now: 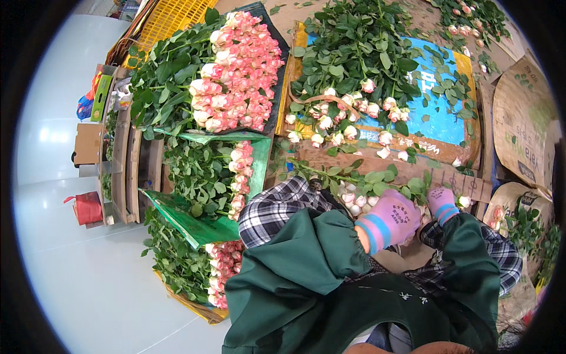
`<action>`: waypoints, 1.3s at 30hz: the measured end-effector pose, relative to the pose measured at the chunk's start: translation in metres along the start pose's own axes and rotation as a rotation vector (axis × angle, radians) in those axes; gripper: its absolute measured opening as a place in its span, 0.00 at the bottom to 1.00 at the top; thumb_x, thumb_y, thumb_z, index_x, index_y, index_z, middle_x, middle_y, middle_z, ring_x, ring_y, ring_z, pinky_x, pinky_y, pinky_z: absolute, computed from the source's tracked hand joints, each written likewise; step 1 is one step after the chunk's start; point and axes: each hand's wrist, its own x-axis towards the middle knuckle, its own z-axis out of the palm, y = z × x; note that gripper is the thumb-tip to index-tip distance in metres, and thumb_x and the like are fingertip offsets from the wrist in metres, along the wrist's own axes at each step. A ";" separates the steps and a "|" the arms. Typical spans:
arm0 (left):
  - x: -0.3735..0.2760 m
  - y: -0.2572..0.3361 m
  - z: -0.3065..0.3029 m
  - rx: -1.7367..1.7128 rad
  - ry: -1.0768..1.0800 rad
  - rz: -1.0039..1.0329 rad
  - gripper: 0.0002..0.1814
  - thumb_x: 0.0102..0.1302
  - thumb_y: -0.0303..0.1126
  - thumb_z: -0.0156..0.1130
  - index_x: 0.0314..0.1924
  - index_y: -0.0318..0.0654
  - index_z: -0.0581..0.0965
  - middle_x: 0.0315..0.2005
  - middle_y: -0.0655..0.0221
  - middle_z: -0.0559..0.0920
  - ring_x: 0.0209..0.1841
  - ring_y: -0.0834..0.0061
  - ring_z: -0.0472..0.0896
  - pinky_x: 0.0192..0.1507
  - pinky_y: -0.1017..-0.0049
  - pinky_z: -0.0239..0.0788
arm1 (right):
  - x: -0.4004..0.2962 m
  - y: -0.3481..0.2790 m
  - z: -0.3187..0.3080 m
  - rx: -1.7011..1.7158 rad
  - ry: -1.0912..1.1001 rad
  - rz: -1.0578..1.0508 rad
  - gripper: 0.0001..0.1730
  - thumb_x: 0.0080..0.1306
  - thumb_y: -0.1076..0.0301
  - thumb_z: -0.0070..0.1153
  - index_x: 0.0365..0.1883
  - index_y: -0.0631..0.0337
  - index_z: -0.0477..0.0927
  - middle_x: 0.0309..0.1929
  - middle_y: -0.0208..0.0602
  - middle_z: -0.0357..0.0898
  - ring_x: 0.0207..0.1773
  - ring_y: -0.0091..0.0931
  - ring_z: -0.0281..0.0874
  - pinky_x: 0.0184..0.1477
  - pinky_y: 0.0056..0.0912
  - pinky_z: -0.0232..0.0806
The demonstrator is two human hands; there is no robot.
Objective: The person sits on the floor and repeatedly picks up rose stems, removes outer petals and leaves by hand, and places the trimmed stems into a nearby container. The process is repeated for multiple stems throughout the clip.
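Both my hands wear lilac knit gloves with blue-striped cuffs and printed writing. A leafy rose stem point(336, 173) slants across a wooden plank point(292, 152) in front of me, its pale head point(464, 202) at the right. Just left of that head, my right hand point(441, 200) is closed around the stem. My left hand point(393, 217) is curled beside it, below the leaves; its fingers are hidden, so I cannot tell what it grips. Loose pale petals point(353, 201) lie in a heap left of my left hand.
Loose leafy roses point(353, 57) lie on a blue-and-yellow printed sack point(435, 128) ahead. Pink-white roses point(243, 71) are stacked at left on dark sheeting. More bunches point(194, 177) rest on green sheets point(208, 225). Paper sacks point(519, 128) stand right; a yellow crate point(177, 22) stands far left.
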 end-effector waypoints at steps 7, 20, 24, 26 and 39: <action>0.020 -0.002 0.016 0.003 0.035 0.050 0.10 0.67 0.42 0.56 0.36 0.46 0.78 0.28 0.68 0.81 0.31 0.62 0.81 0.37 0.62 0.69 | 0.014 -0.008 0.045 0.086 -0.032 0.034 0.14 0.66 0.67 0.50 0.39 0.51 0.88 0.43 0.33 0.87 0.46 0.31 0.85 0.43 0.38 0.76; 0.030 0.002 0.002 -0.145 -0.063 0.067 0.12 0.66 0.39 0.58 0.41 0.38 0.80 0.32 0.58 0.84 0.34 0.53 0.82 0.38 0.57 0.73 | 0.054 -0.015 0.044 0.381 0.090 0.263 0.18 0.71 0.60 0.45 0.48 0.51 0.86 0.52 0.34 0.84 0.57 0.34 0.78 0.61 0.42 0.63; 0.032 -0.003 0.005 -0.104 -0.121 0.012 0.14 0.67 0.39 0.56 0.43 0.38 0.81 0.34 0.57 0.85 0.36 0.54 0.83 0.40 0.58 0.74 | 0.056 -0.012 0.015 0.368 -0.047 0.190 0.18 0.70 0.63 0.48 0.54 0.51 0.84 0.59 0.33 0.80 0.62 0.35 0.75 0.64 0.44 0.62; 0.035 -0.004 0.009 -0.119 -0.137 0.021 0.14 0.67 0.39 0.56 0.43 0.39 0.81 0.34 0.58 0.85 0.37 0.54 0.83 0.41 0.58 0.74 | 0.052 -0.004 0.007 0.353 -0.136 0.147 0.20 0.71 0.63 0.49 0.60 0.52 0.80 0.62 0.33 0.78 0.65 0.36 0.73 0.64 0.45 0.63; 0.024 -0.016 0.048 -0.069 -0.278 0.028 0.17 0.69 0.48 0.52 0.42 0.46 0.82 0.33 0.55 0.85 0.38 0.52 0.83 0.43 0.56 0.73 | -0.196 0.138 -0.090 0.072 0.811 0.157 0.08 0.59 0.64 0.55 0.34 0.51 0.84 0.24 0.35 0.79 0.31 0.37 0.81 0.32 0.40 0.71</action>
